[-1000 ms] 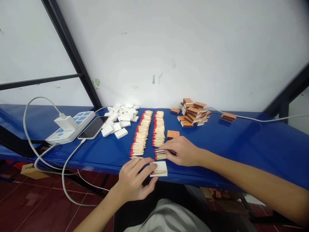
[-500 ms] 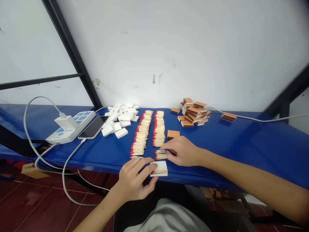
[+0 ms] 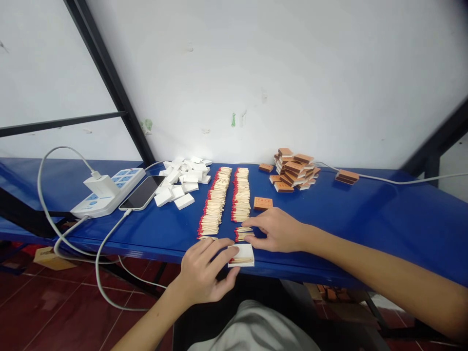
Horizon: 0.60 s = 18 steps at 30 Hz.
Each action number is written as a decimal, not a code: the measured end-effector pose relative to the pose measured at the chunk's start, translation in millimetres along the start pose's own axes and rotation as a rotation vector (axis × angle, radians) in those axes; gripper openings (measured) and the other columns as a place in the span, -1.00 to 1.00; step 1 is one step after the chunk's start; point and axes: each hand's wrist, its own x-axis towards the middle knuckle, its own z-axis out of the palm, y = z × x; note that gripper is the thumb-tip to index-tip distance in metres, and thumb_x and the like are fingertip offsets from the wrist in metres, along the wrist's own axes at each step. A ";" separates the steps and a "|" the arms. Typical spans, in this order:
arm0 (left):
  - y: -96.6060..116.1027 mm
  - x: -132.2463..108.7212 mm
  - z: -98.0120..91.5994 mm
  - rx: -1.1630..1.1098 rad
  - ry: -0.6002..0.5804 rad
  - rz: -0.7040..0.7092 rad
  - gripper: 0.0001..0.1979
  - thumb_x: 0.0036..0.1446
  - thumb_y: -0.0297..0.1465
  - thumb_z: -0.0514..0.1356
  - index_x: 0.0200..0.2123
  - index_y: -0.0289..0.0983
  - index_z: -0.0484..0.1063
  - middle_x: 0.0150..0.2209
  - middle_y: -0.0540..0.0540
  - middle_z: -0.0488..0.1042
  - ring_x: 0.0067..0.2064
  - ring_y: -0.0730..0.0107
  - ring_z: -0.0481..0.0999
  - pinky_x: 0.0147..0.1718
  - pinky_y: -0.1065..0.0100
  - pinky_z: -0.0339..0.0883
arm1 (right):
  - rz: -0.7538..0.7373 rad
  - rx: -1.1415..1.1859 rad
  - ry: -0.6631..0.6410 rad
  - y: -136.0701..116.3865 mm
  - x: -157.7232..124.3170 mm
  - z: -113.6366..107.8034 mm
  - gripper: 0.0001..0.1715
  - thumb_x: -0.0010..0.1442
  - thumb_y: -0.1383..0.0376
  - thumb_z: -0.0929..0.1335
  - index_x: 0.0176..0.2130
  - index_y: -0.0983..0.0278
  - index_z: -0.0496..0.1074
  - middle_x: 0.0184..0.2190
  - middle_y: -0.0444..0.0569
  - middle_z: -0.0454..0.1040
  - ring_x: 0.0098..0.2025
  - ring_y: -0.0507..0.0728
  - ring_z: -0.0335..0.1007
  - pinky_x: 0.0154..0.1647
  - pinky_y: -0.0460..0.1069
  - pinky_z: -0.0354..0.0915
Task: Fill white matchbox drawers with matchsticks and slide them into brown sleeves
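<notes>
My left hand (image 3: pixel 206 270) holds a small white matchbox tray (image 3: pixel 247 249) at the front edge of the blue table, its fingertips over the tray's left part and its thumb at the near side. A few matches lie inside the tray. Just behind it, the forefinger and thumb of my right hand (image 3: pixel 278 230) close round a small bunch of red-tipped matches (image 3: pixel 241 233) lying on the table. Farther back runs a row of matches (image 3: pixel 241 195), with a second row (image 3: pixel 215 202) to its left. An orange matchbox (image 3: pixel 263 203) lies beyond my right hand.
White matchbox trays (image 3: pixel 185 201) are heaped at back left. Orange matchboxes (image 3: pixel 293 168) are piled at back right, with more matchboxes (image 3: pixel 347 177) farther right. A phone (image 3: pixel 142 192), a power strip (image 3: pixel 126 179) and looping white cables (image 3: pixel 98 273) occupy the left side.
My right thumb has shifted left and toward the front, to the near side of the small bunch of matches. My left hand and the tray stay in place.
</notes>
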 end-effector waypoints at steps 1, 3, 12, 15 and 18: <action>-0.1 -0.1 0.0 0.002 0.001 0.001 -0.76 0.16 -0.40 0.22 -0.08 -0.25 0.47 -0.18 -0.18 0.62 -0.27 0.25 0.59 -0.30 0.27 0.48 | 0.001 -0.008 0.001 -0.2 0.0 -0.5 -0.65 0.28 0.14 0.34 -0.10 0.28 0.60 -0.55 -0.08 0.53 -0.52 0.05 0.38 -0.43 -0.08 0.11; -0.2 -0.7 -0.2 0.001 0.000 0.001 -0.75 0.16 -0.40 0.22 -0.08 -0.25 0.48 -0.18 -0.17 0.62 -0.27 0.26 0.59 -0.30 0.27 0.48 | 0.004 -0.023 -0.001 -0.8 0.0 -1.6 -0.64 0.28 0.12 0.35 -0.09 0.28 0.61 -0.55 -0.07 0.54 -0.51 0.06 0.40 -0.43 -0.08 0.11; -0.1 -0.5 -1.7 -0.024 -0.005 -0.002 -0.74 0.14 -0.42 0.23 -0.07 -0.28 0.48 -0.18 -0.18 0.62 -0.26 0.23 0.59 -0.30 0.25 0.47 | 0.024 -0.057 -0.024 -3.5 0.0 -3.6 -0.61 0.29 0.08 0.33 -0.06 0.25 0.60 -0.48 -0.06 0.60 -0.46 0.09 0.46 -0.43 -0.07 0.10; 0.0 -0.2 -1.5 -0.023 0.001 0.001 -0.75 0.14 -0.41 0.23 -0.08 -0.28 0.48 -0.19 -0.18 0.62 -0.27 0.24 0.59 -0.30 0.26 0.47 | 0.014 -0.069 -0.027 -3.3 -0.4 -3.1 -0.63 0.30 0.10 0.33 -0.07 0.25 0.60 -0.47 -0.06 0.60 -0.45 0.09 0.47 -0.42 -0.06 0.10; 0.0 -0.5 -1.3 -0.017 0.005 0.001 -0.75 0.14 -0.41 0.22 -0.08 -0.27 0.49 -0.19 -0.17 0.62 -0.27 0.26 0.60 -0.29 0.28 0.48 | 0.005 -0.077 -0.027 -2.4 -0.7 -2.5 -0.66 0.29 0.12 0.34 -0.09 0.25 0.60 -0.47 -0.06 0.60 -0.46 0.09 0.46 -0.43 -0.06 0.10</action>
